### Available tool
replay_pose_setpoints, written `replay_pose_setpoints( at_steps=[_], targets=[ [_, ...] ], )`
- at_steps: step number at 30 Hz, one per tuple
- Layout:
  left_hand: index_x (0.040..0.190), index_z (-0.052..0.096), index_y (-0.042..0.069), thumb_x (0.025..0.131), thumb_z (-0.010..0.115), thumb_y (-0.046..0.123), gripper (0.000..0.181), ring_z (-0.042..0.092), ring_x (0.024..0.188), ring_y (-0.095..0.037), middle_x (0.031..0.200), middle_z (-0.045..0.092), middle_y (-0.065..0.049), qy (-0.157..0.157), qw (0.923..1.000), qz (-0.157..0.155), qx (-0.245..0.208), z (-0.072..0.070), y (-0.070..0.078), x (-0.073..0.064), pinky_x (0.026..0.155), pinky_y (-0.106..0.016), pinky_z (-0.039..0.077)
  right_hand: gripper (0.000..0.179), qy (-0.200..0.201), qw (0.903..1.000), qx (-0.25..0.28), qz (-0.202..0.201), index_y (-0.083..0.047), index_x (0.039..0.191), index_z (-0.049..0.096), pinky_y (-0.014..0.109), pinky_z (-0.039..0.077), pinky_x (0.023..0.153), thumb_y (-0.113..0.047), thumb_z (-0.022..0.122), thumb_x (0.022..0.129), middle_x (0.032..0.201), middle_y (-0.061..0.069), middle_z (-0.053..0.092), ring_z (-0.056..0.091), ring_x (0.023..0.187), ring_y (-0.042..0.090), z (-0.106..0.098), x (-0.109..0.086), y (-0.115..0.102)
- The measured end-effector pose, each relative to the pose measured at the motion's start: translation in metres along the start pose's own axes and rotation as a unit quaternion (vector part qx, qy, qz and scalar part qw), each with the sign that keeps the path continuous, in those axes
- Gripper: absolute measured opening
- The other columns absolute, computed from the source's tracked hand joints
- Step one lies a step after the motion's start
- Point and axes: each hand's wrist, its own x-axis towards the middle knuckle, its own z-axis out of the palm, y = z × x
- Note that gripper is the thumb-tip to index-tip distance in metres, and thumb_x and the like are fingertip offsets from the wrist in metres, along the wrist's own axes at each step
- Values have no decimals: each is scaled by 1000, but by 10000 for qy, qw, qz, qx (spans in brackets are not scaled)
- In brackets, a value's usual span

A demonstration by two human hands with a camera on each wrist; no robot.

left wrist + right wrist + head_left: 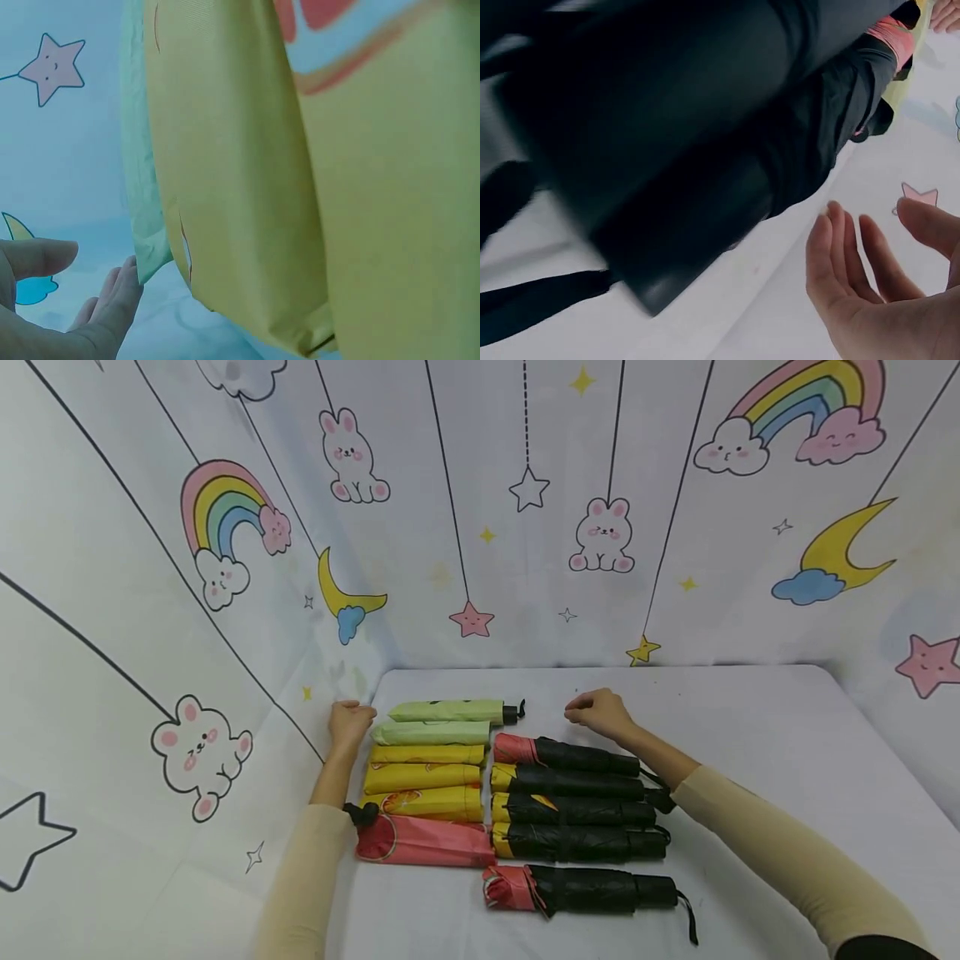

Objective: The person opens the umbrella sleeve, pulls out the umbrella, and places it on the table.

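Folded compact umbrellas lie in two columns on the white table. On the left are two light green umbrellas (pixel 442 733), three yellow ones (pixel 425 776) and a red one (pixel 442 843). On the right, three black umbrellas with yellow ends (pixel 577 811) lie between two black ones with red ends (pixel 592 887). My left hand (pixel 351 724) is by the left ends of the green umbrellas, fingers extended and thumb apart; whether it touches them I cannot tell. Beyond the right column hovers my right hand (pixel 602 714), its fingers loosely bent around nothing.
A white cloth wall (pixel 540 585) printed with rabbits, stars and rainbows stands behind the table and along its left side. The white tabletop (pixel 772 752) extends to the right of the umbrellas. Black wrist straps (pixel 686 914) trail from some handles.
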Motion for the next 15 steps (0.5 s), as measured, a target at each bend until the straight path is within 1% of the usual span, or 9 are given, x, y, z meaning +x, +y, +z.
replay_pose_setpoints(
  at_steps=[2, 5, 9, 12, 15],
  targets=[
    [143, 41, -10, 96, 64, 6, 54, 62, 123, -44, 135, 61, -32, -3, 9999, 52, 127, 2, 0, 1, 97, -37, 54, 28, -55, 10000, -16, 9, -3, 115, 78, 41, 56, 79, -25, 72, 98, 104, 12, 77, 73, 98, 36, 3, 5, -3],
    [142, 42, -8, 96, 65, 9, 54, 64, 121, -41, 135, 62, -29, -27, 9996, 43, 277, 6, 0, 2, 96, -38, 53, 28, -53, 10000, 39, 38, -2, 115, 78, 38, 57, 77, -25, 73, 98, 103, 12, 77, 74, 97, 35, 7, 12, -6],
    [143, 43, -5, 97, 66, 14, 54, 62, 124, -40, 138, 62, -26, -83, 9988, 61, 476, 10, 0, 4, 102, -45, 50, 29, -43, 9999, 110, 97, 0, 115, 77, 40, 60, 78, -23, 72, 99, 102, 14, 78, 74, 98, 37, 13, 22, -11],
    [145, 41, -4, 100, 65, 16, 55, 57, 129, -41, 141, 60, -25, -222, 9980, 115, 582, 13, 1, 5, 108, -49, 47, 31, -65, 9996, 161, 216, 3, 116, 76, 43, 62, 82, -22, 73, 98, 102, 16, 77, 75, 98, 37, 18, 29, -13],
    [146, 39, -5, 101, 65, 15, 55, 54, 131, -42, 141, 59, -25, -356, 9973, 175, 614, 16, 2, 5, 111, -51, 45, 35, -196, 9984, 371, 384, 6, 119, 73, 46, 63, 86, -22, 73, 98, 106, 20, 76, 75, 100, 38, 22, 35, -15]
  ],
)
